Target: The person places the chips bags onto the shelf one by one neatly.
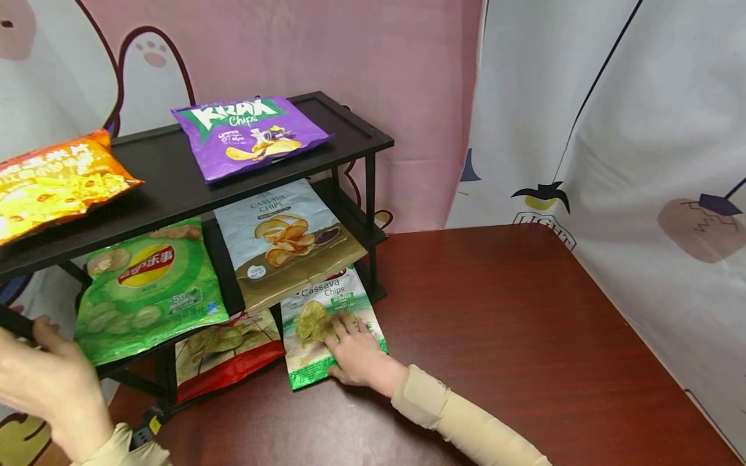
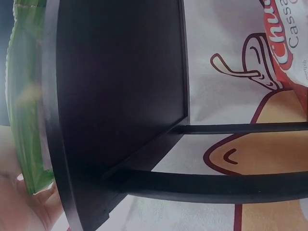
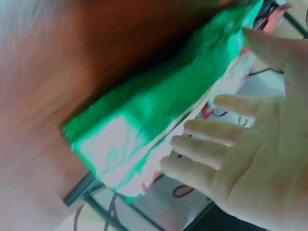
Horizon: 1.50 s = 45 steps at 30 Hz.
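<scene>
Under the rack's middle shelf, a white and green bag of cassava chips (image 1: 303, 353) lies at the rack's lower right. My right hand (image 1: 358, 355) rests on its front with fingers extended; in the right wrist view the open palm (image 3: 260, 154) is over the bag's green end (image 3: 159, 96). My left hand (image 1: 55, 382) is at the left end of the black rack (image 1: 157, 171), beside a green bag of potato chips (image 1: 154, 294). Its fingers are partly cut off by the frame; in the left wrist view they show near the green bag's corner (image 2: 36, 178).
A purple chip bag (image 1: 250, 139) and an orange snack bag (image 1: 58, 184) lie on the top shelf. A blue and gold cassava chip bag (image 1: 291, 239) leans out from the middle shelf. Below is a red-bottomed bag (image 1: 230, 362). The brown table (image 1: 495, 336) extends right to a printed curtain.
</scene>
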Motion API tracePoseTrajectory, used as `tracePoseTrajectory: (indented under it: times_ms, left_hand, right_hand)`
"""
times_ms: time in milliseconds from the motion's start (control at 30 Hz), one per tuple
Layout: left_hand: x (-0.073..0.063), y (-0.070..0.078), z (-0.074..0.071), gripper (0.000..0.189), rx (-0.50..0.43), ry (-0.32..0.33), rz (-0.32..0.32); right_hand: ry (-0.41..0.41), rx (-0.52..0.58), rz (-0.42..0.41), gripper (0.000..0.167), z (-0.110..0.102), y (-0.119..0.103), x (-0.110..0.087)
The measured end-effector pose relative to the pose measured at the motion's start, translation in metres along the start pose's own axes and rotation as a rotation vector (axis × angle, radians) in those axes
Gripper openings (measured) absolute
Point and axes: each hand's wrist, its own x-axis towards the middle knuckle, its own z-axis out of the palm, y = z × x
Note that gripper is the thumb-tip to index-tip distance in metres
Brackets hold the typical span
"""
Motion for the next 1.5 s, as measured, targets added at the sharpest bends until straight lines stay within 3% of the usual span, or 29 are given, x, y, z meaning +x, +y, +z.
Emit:
tracePoseTrajectory:
  times_ms: [100, 233, 467, 767, 1100, 1233, 1500]
  left_hand:
    - [0.0, 0.001, -0.001, 0.047, -0.001, -0.004, -0.004]
    - [0.0, 0.0, 0.0, 0.047, -0.003, 0.004, -0.013]
    - [0.001, -0.008, 0.002, 0.045, -0.004, 0.003, 0.011]
    - [0.004, -0.008, 0.004, 0.041, 0.003, -0.013, 0.025]
    - [0.004, -0.006, 0.003, 0.044, 0.009, -0.014, 0.01]
    - [0.003, -0.006, 0.002, 0.047, 0.01, -0.011, 0.015]
    - [0.004, -0.006, 0.002, 0.045, 0.014, -0.013, 0.026]
  right_hand:
    - [-0.06, 0.029, 0.045, 0.078, 0.003, -0.008, -0.006]
    - [-0.075, 0.039, 0.055, 0.074, 0.012, -0.009, -0.004]
    - [-0.081, 0.053, 0.037, 0.067, 0.024, 0.003, 0.017]
    - [-0.095, 0.086, 0.016, 0.068, 0.023, 0.017, 0.044]
    - [-0.2, 0.098, 0.211, 0.065, 0.004, 0.001, 0.025]
    - [-0.215, 0.132, 0.219, 0.064, 0.007, 0.002, 0.025]
    - [-0.169, 0.162, 0.186, 0.061, 0.015, 0.012, 0.041]
